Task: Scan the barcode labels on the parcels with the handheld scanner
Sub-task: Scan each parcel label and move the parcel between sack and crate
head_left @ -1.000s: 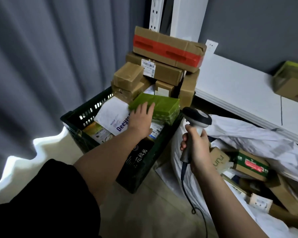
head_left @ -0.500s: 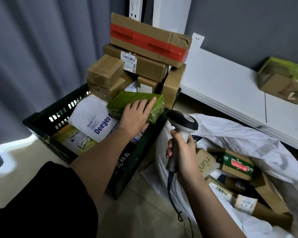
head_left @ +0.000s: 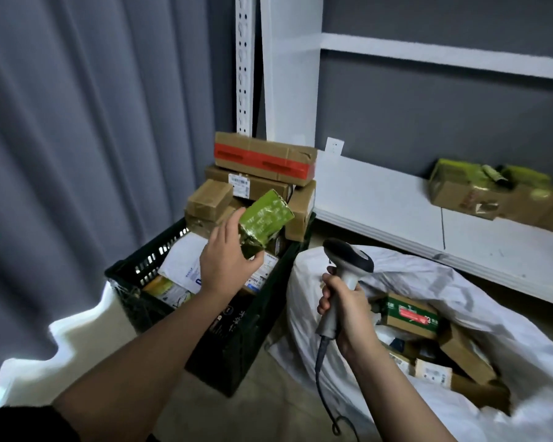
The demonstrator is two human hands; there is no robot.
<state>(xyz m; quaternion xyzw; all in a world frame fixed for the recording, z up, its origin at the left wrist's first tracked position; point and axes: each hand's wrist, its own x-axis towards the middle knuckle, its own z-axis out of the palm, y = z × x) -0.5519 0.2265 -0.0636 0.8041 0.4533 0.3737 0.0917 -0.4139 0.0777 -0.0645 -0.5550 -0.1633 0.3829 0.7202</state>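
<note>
The green parcel [head_left: 264,220] is tilted up above the black crate [head_left: 237,346], gripped at its lower end by the left hand [head_left: 229,261], fingers curled round it. No barcode shows on its visible face, so this scan seems not yet made; many parcels wait in the crate and in the white sack [head_left: 444,282]. The right hand [head_left: 348,309], forearm raised, wraps the scanner [head_left: 345,269] handle, head aimed toward the parcel.

A green-wrapped parcel [head_left: 262,223] is held tilted at frame centre above the dark crate [head_left: 237,349] of brown boxes, while the grey-and-black corded scanner [head_left: 344,282] stands upright just right of it.
</note>
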